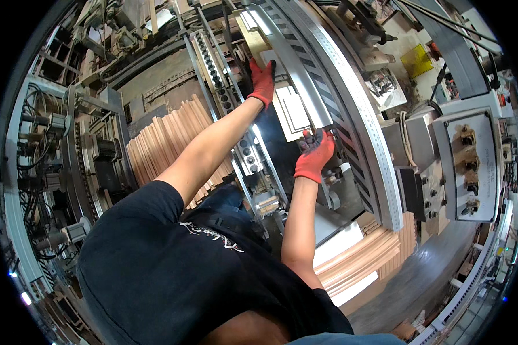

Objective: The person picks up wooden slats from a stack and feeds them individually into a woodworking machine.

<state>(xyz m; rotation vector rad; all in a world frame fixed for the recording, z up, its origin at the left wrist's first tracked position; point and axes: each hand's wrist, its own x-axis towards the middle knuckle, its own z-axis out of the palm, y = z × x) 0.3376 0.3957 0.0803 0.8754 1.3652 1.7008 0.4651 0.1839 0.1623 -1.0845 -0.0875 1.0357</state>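
A long, narrow pale panel point(292, 109) with dark rectangular outlines lies lengthwise in the machine, beside a shiny metal bar point(308, 92). My left hand point(263, 81), in a red glove with dark fingertips, reaches far forward and grips the panel's left edge, thumb apart from the fingers. Some of its fingers are hidden at the edge. Closer to me, my right hand point(315, 154), gloved the same way, has its fingers curled at the near end of the panel, just by the bar's end. The undersides of both grips are out of sight.
A curved scale rail point(374, 144) and striped strip run along the right. Stacked wooden strips point(170, 135) lie left, and more strips point(360, 256) sit at lower right. A control box point(469, 167) stands at right. Metal rails point(247, 152) with rollers pass between my arms.
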